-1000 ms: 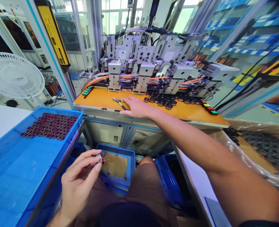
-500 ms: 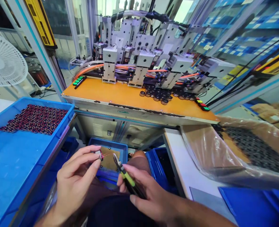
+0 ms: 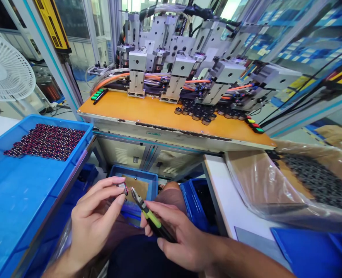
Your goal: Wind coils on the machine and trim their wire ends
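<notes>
Between thumb and fingertips, my left hand [image 3: 97, 216] pinches a small round metal part with thin copper-coloured wires [image 3: 123, 189], which looks like a little coil or motor piece. My right hand [image 3: 178, 231] is wrapped around cutting pliers [image 3: 149, 216] with black and yellow-green handles. The plier jaws point up and left, very close to the wires on the small part; whether they touch I cannot tell. Beneath both hands is a blue tray [image 3: 155, 193] with a brown sheet in it.
At left, a blue tray [image 3: 37, 185] holds many small dark-red parts [image 3: 47, 141]. Ahead, a machine [image 3: 182, 69] stands on an orange bench [image 3: 147, 112] with black round parts [image 3: 198, 110]. At right, a plastic-lined carton [image 3: 252, 181] holds dark parts. A white fan [image 3: 7, 65] is far left.
My right hand has brought the pliers left, their tips now closer to the small part. My left hand keeps its pinch nearly in place. The view has shifted slightly.
</notes>
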`<control>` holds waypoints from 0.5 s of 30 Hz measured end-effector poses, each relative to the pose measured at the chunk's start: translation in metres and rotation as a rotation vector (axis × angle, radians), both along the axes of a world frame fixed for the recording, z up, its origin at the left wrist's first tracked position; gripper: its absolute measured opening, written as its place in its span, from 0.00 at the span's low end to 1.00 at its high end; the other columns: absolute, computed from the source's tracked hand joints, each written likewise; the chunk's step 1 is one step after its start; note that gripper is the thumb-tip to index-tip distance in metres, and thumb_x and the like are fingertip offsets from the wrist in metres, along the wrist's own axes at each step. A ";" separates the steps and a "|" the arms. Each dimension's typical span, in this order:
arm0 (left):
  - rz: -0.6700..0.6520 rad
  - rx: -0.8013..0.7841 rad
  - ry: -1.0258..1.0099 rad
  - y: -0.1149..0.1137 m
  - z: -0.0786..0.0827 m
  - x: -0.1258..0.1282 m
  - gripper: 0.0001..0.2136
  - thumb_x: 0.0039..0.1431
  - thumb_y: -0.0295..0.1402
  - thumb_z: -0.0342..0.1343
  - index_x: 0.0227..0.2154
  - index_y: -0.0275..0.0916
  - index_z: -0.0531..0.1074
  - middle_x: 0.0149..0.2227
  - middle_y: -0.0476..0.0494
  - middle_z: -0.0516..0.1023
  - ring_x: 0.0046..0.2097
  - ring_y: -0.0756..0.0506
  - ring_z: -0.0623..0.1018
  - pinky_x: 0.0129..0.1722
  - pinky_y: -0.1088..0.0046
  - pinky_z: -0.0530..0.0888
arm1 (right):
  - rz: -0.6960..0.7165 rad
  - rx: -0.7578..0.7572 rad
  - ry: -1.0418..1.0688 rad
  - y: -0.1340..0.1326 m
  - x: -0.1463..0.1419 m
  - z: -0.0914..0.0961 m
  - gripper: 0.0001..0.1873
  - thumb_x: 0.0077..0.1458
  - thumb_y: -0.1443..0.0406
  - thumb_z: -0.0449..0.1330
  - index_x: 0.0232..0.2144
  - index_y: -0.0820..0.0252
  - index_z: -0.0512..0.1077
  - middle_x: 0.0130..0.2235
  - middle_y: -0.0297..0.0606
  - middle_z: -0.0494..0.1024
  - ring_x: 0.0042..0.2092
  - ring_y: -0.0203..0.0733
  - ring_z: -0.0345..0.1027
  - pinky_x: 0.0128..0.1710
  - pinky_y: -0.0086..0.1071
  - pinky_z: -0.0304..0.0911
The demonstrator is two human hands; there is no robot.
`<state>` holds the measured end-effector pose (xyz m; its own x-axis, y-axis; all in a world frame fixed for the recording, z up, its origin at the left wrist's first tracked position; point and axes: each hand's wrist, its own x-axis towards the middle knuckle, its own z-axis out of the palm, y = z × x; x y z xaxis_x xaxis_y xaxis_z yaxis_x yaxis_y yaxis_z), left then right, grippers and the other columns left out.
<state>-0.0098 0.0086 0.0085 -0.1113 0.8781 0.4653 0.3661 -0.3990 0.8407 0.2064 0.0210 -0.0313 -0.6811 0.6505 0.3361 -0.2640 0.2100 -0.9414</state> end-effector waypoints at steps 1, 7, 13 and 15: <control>0.000 -0.001 0.001 0.000 0.000 0.000 0.14 0.56 0.20 0.62 0.41 0.45 0.79 0.47 0.47 0.81 0.50 0.47 0.80 0.51 0.72 0.77 | -0.007 0.004 0.002 0.000 -0.001 0.000 0.46 0.47 0.78 0.55 0.67 0.47 0.52 0.45 0.40 0.71 0.39 0.35 0.69 0.40 0.35 0.71; -0.013 -0.005 -0.002 0.001 -0.003 0.000 0.14 0.56 0.20 0.61 0.41 0.45 0.79 0.48 0.48 0.81 0.50 0.47 0.80 0.51 0.72 0.77 | -0.026 0.099 -0.046 0.004 0.000 0.004 0.47 0.47 0.80 0.53 0.67 0.50 0.52 0.39 0.36 0.71 0.33 0.32 0.63 0.32 0.28 0.66; -0.035 -0.002 -0.005 0.002 -0.006 -0.001 0.14 0.57 0.19 0.61 0.41 0.45 0.79 0.48 0.47 0.81 0.50 0.47 0.80 0.50 0.71 0.78 | -0.110 0.086 -0.157 0.004 0.000 0.002 0.45 0.45 0.80 0.54 0.65 0.49 0.57 0.36 0.33 0.69 0.32 0.32 0.61 0.33 0.29 0.64; -0.056 0.008 0.003 0.003 -0.007 -0.003 0.14 0.57 0.18 0.60 0.41 0.44 0.78 0.48 0.45 0.80 0.50 0.47 0.80 0.50 0.71 0.78 | -0.134 0.013 -0.150 0.003 0.002 0.002 0.43 0.49 0.79 0.54 0.65 0.47 0.57 0.37 0.33 0.69 0.33 0.31 0.62 0.34 0.29 0.64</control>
